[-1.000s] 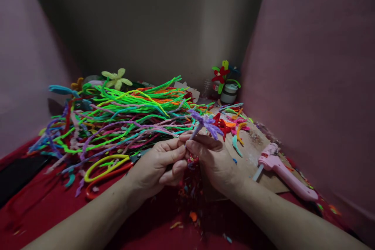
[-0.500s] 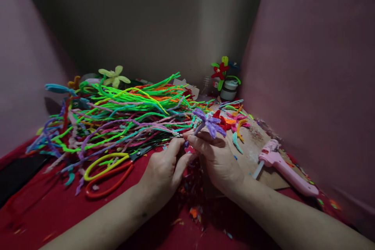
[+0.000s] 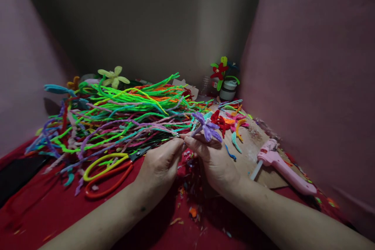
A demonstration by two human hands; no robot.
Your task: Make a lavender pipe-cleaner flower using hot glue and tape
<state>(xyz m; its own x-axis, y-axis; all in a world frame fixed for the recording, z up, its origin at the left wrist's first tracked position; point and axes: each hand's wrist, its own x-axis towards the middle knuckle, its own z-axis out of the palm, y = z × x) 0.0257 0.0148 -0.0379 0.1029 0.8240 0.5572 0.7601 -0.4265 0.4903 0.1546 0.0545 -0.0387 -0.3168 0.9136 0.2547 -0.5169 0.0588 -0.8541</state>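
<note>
A purple pipe-cleaner flower [image 3: 206, 127] with several looped petals rises above my right hand [image 3: 218, 160], its head tilted to the right. The fingers of that hand are closed around the flower's lower part. My left hand [image 3: 160, 166] is closed too, thumb against curled fingers, and its fingertips meet those of the right. Whatever it pinches is hidden between the hands. Just left of my left hand lie scissors [image 3: 109, 168] with one yellow and one red handle. Beyond both hands spreads a heap of coloured pipe cleaners [image 3: 125, 113].
A pink glue gun [image 3: 285, 170] rests on a cardboard sheet [image 3: 249, 152] at right. Red and pink petal pieces [image 3: 225, 123] lie behind my right hand. A small jar [image 3: 228, 90] and a pale yellow flower [image 3: 115, 76] stand farther back. Scraps litter the red cloth [image 3: 164, 226].
The purple flower has turned and dropped slightly to the left with my right hand. My left thumb has drawn in against its fingers. A blue piece beside my right hand shows more.
</note>
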